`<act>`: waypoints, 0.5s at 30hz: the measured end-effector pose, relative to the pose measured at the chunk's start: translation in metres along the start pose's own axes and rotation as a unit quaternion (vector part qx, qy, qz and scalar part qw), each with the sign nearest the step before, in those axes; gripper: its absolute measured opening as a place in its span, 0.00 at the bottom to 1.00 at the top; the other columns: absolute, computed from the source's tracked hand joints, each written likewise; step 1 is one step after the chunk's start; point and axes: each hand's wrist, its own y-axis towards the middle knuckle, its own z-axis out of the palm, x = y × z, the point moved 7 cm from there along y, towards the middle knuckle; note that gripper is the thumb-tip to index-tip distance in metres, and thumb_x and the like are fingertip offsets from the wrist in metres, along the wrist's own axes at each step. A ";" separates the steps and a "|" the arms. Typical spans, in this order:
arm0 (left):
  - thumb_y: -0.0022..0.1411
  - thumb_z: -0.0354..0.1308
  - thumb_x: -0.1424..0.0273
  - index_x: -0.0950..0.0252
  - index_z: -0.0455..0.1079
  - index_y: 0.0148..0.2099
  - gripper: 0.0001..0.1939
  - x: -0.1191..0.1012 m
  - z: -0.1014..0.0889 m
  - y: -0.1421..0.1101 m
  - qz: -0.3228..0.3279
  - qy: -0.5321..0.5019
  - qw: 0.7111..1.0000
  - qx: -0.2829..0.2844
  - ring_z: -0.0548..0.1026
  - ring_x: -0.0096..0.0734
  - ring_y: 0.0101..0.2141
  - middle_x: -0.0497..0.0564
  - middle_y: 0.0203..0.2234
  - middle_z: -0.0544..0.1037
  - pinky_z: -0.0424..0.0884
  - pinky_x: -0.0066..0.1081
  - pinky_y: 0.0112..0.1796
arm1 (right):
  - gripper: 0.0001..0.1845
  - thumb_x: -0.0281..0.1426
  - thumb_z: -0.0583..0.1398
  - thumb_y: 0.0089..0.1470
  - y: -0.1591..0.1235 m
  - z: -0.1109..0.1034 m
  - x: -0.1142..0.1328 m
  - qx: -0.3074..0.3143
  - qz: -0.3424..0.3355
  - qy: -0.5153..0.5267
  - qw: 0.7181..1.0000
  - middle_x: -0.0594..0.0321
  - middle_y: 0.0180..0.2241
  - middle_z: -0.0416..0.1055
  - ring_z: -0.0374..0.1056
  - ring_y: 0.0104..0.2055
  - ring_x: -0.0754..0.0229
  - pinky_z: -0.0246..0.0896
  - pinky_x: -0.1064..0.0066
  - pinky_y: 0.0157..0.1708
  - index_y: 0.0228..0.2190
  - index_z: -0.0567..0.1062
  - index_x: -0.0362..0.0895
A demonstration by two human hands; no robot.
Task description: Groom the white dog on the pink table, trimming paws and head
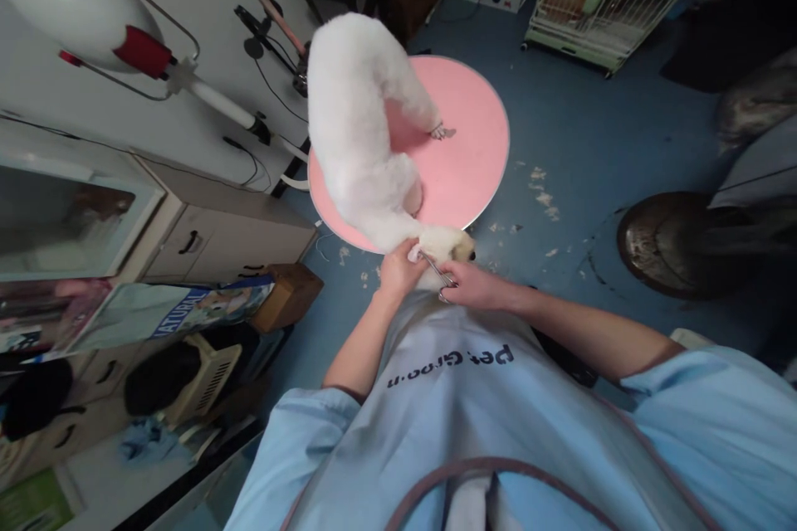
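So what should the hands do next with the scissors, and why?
I'd turn the tips of the scissors a tiny bit away from the left hand before any snip. The right hand holds them with the tips right by the left fingers, which seem to pinch the ear of the white dog. A little more room looks safer for both.

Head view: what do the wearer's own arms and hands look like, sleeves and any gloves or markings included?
The left hand and right hand are bare, without gloves. The forearms are uncovered below loose, plain light-blue short sleeves. No cables show on either arm. Rings or fine markings on the fingers are too small to tell.
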 end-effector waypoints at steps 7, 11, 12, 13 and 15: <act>0.53 0.61 0.63 0.60 0.72 0.50 0.20 -0.003 -0.003 0.005 0.003 0.002 1.000 -0.006 0.76 0.36 0.42 0.49 0.41 0.78 0.69 0.28 0.42 | 0.18 0.26 0.57 0.41 -0.026 -0.001 -0.010 0.018 0.000 0.035 0.999 0.67 0.25 0.68 0.61 0.25 0.66 0.54 0.75 0.27 0.39 0.69 0.41; 0.53 0.61 0.61 0.61 0.72 0.50 0.21 -0.008 -0.011 0.009 0.017 -0.006 1.000 0.005 0.76 0.36 0.41 0.50 0.41 0.78 0.69 0.29 0.42 | 0.17 0.25 0.56 0.39 -0.020 -0.020 0.007 0.001 -0.043 0.056 0.998 0.64 0.31 0.68 0.63 0.30 0.65 0.55 0.74 0.30 0.37 0.66 0.41; 0.53 0.61 0.62 0.61 0.72 0.50 0.21 -0.011 -0.014 0.009 0.024 -0.005 1.000 0.009 0.76 0.37 0.41 0.51 0.41 0.78 0.70 0.30 0.42 | 0.13 0.25 0.56 0.40 -0.012 -0.028 0.020 -0.018 -0.065 0.032 0.997 0.64 0.30 0.67 0.62 0.30 0.65 0.54 0.74 0.30 0.33 0.66 0.42; 0.53 0.61 0.63 0.61 0.72 0.50 0.21 -0.014 -0.016 0.009 0.033 -0.003 0.999 0.015 0.76 0.38 0.41 0.51 0.41 0.78 0.70 0.30 0.42 | 0.07 0.27 0.56 0.42 -0.002 -0.037 0.034 -0.044 -0.084 -0.010 0.995 0.64 0.27 0.66 0.60 0.29 0.65 0.52 0.74 0.29 0.29 0.65 0.42; 0.53 0.61 0.64 0.63 0.73 0.47 0.19 -0.019 -0.022 0.010 0.045 0.002 0.999 0.025 0.76 0.40 0.41 0.52 0.39 0.79 0.70 0.32 0.42 | 0.06 0.31 0.56 0.46 0.026 -0.048 0.063 -0.079 -0.122 -0.123 0.982 0.66 0.22 0.61 0.55 0.26 0.66 0.47 0.73 0.28 0.22 0.64 0.42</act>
